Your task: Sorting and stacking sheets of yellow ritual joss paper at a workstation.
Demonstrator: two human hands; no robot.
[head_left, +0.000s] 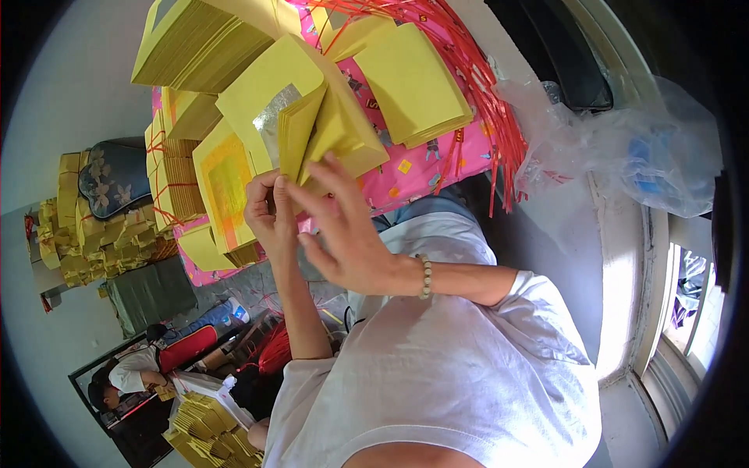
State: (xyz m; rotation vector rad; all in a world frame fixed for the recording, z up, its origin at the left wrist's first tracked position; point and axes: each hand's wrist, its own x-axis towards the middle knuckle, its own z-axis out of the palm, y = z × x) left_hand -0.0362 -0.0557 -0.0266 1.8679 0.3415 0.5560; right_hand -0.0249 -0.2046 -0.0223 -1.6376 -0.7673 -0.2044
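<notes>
My left hand [271, 209] pinches the lower corner of a folded yellow paper sheet [299, 129] between thumb and fingers. The sheet stands partly folded over a stack of yellow paper [269, 66], whose top has a silver foil patch [273, 113]. My right hand [347, 230], with a beaded bracelet at the wrist, hovers just beside the fold. Its fingers are spread, one fingertip close to my left thumb; whether it touches the paper I cannot tell.
Red plastic strips [499, 132] hang over the right edge of the pink patterned tablecloth [425, 175]. Another yellow paper stack [413, 82] lies there; tied bundles [168, 175] stand left. A clear plastic bag [624, 148] hangs at right. Another person [136, 370] works at lower left.
</notes>
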